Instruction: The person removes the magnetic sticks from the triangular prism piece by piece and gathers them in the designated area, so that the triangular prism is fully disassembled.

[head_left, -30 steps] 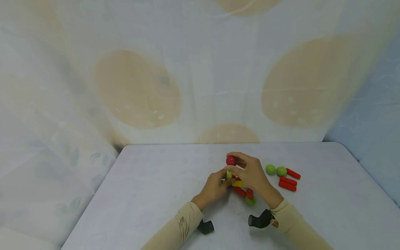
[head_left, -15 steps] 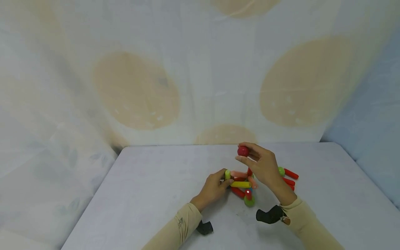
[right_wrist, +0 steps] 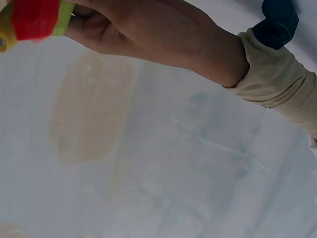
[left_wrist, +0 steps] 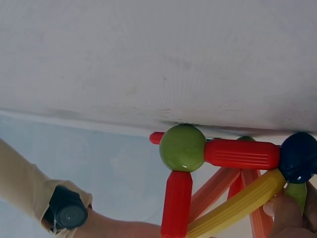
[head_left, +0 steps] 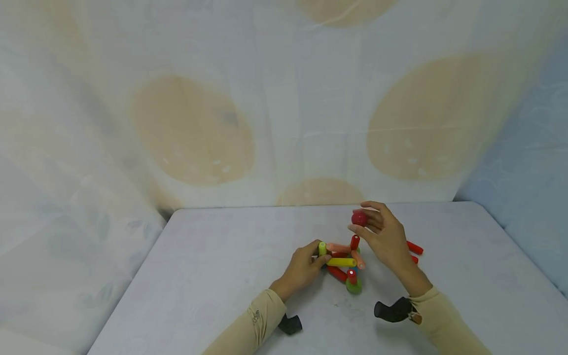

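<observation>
- The red ball point(head_left: 359, 218) sat pinched in the right hand's point(head_left: 385, 236) grip, raised above the rod-and-ball frame point(head_left: 342, 262) on the counter point(head_left: 213, 276).
- The left hand point(head_left: 305, 267) pinched the frame's green-tipped corner point(head_left: 322, 248) — steadying it.
- Risk: a sideways nudge could probably collapse the joints — or the ball could roll away.

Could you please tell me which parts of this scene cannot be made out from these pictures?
- Loose red sticks, head view: mostly hidden behind the right hand.
- Red ball, right wrist view: not shown at all.
- Stick structure, left wrist view: cut off by the bottom edge.
- Left hand, left wrist view: only fingertips show.
</observation>
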